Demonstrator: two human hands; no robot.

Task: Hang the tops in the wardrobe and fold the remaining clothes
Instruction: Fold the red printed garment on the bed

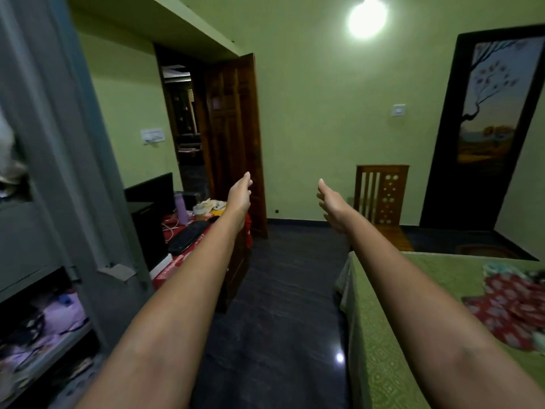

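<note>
Head view: my left hand (240,191) and right hand (330,202) reach forward over the floor, fingers relaxed, holding nothing. Red patterned clothes (510,311) lie at the bed's (383,335) right edge. The open wardrobe (56,172) stands left, folded garments (59,317) on its shelf.

Wardrobe (44,172) stands left, bed (392,335) right with clothes (507,308) on it.

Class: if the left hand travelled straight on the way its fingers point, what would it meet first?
Probably the open wooden door: the left hand is held open, empty, fingers aimed at it. Depth is unclear, but nothing visibly stands between.
</note>
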